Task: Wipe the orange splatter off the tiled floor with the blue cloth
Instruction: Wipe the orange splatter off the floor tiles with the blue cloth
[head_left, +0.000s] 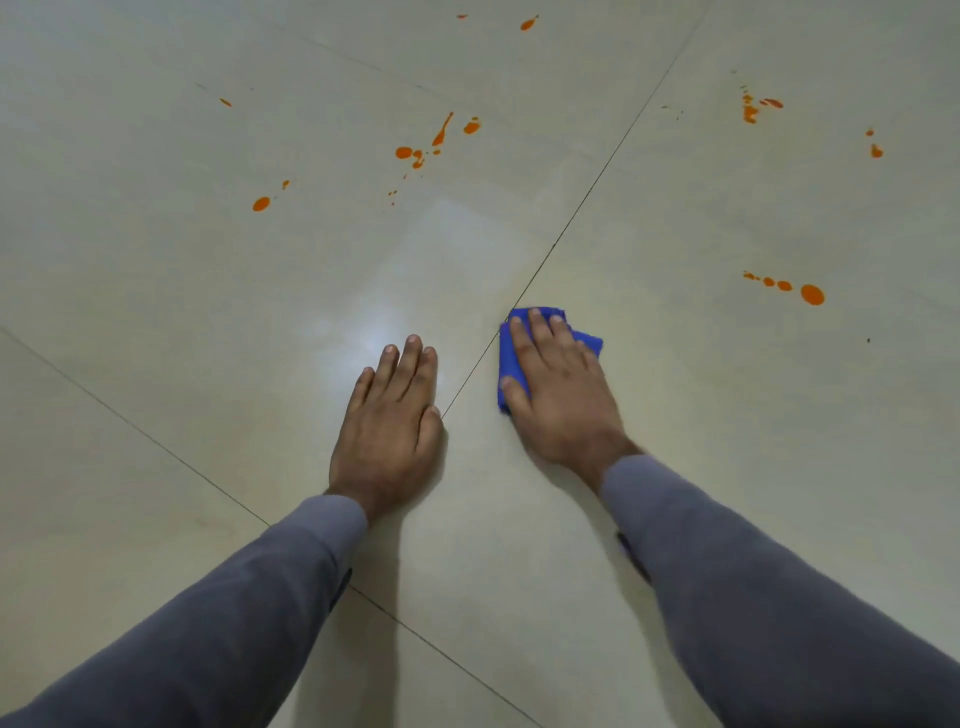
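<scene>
One blue cloth (540, 353) lies flat beneath the right hand (558, 387).

I see two bare hands, the left hand (387, 431) and right hand (558, 392). Long grey sleeves (753, 587) cover both forearms to the wrist.

Both arms reach forward (grey sleeves), left hand (387, 423) and right hand (558, 387) flat, palms down, fingers extended

The floor (208, 312) is pale cream tiles with thin dark lines between them. Orange splatter (812, 294) dots it at 11, 12 and 2 o'clock. The cloth (511, 364) is bright blue. Both sleeves (753, 587) are grey.
</scene>
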